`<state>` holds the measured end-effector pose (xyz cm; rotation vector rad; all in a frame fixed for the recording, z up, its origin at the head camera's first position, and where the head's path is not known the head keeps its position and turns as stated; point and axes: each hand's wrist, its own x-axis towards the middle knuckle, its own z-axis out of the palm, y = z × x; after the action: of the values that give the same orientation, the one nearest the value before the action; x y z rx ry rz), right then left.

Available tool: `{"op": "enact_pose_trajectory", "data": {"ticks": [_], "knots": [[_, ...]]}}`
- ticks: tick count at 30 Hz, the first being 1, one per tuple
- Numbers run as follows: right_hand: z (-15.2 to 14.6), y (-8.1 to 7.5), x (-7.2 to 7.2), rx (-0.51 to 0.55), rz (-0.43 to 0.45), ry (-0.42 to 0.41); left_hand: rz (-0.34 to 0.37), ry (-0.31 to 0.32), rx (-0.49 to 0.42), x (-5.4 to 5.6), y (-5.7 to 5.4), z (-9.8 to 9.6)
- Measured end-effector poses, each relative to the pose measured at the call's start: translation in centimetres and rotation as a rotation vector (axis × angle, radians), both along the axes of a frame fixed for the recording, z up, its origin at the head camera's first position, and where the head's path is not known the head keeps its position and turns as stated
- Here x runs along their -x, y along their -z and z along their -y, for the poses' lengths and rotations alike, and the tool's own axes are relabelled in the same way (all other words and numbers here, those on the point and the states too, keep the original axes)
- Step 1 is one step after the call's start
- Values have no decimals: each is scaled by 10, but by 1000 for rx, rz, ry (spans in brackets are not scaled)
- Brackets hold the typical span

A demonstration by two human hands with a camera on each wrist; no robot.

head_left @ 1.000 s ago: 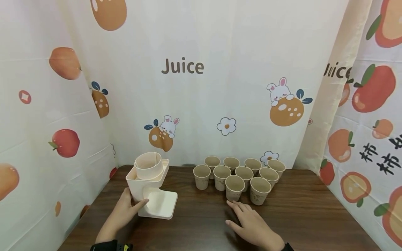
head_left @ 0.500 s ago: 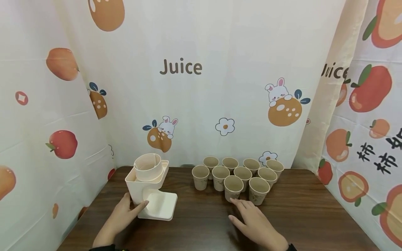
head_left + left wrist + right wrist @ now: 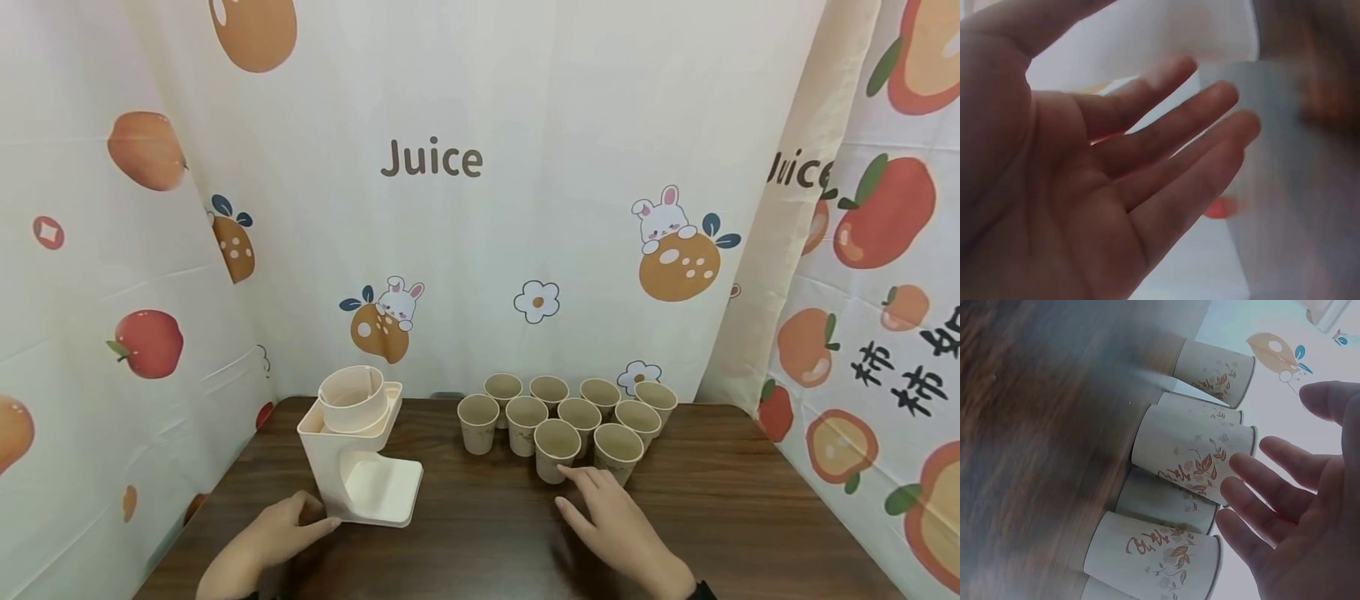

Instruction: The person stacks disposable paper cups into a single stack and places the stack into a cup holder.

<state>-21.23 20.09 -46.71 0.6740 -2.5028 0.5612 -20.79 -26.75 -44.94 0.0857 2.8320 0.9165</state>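
A cream-white stand point(image 3: 318, 462) with a round open cylinder point(image 3: 352, 400) on top and a flat square base plate point(image 3: 386, 492) stands at the left of the table. My left hand point(image 3: 273, 533) is beside its lower left corner, thumb tip near the base; contact is unclear. In the left wrist view its fingers point(image 3: 1154, 140) are spread and loosely bent around nothing. Several beige paper cups with a leaf print stand upright to the right. Before the front cup point(image 3: 557, 450), my right hand point(image 3: 622, 529) reaches with extended fingers. The right wrist view shows its fingers point(image 3: 1272, 490) apart from the cups.
More cups, such as the front right cup point(image 3: 618, 450) and the left cup point(image 3: 478, 425), are grouped near the back of the dark wooden table point(image 3: 465, 550). A fruit-print curtain point(image 3: 465, 250) hangs behind and on both sides.
My left hand has let go of the white stand and drawn back toward me, down and left. My right hand has shifted slightly right and forward. Stand and cups stay in place.
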Motion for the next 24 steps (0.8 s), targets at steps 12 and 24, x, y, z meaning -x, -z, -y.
{"op": "enact_pose_trajectory", "data": {"ticks": [12, 24], "knots": [[-4, -3, 8, 70, -50, 35, 14, 248, -229, -5, -12, -19], [-3, -5, 20, 139, -112, 39, -15, 430, -344, -2, -7, -45]]}}
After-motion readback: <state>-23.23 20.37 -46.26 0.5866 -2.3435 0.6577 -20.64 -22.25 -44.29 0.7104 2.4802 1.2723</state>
